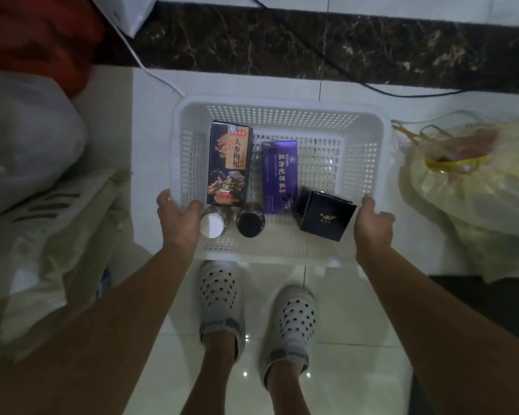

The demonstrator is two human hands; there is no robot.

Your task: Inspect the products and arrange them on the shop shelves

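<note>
Left hand (179, 217) and right hand (373, 224) each grip a side rim of the basket (282, 115), likely balancing the boxed products (229, 166) for carrying.

Yellowish plastic bag (468, 187) lies right of the right fingers (368, 203). White bags (27, 139) and red cloth (36, 34) lie left of and beyond the left fingers (163, 200). Dark marble strip (312, 40), white cable (138, 59) and black cable (381, 90) lie beyond both. White perforated clogs (219, 292) stand nearer, on white floor tiles (342, 369).
</note>
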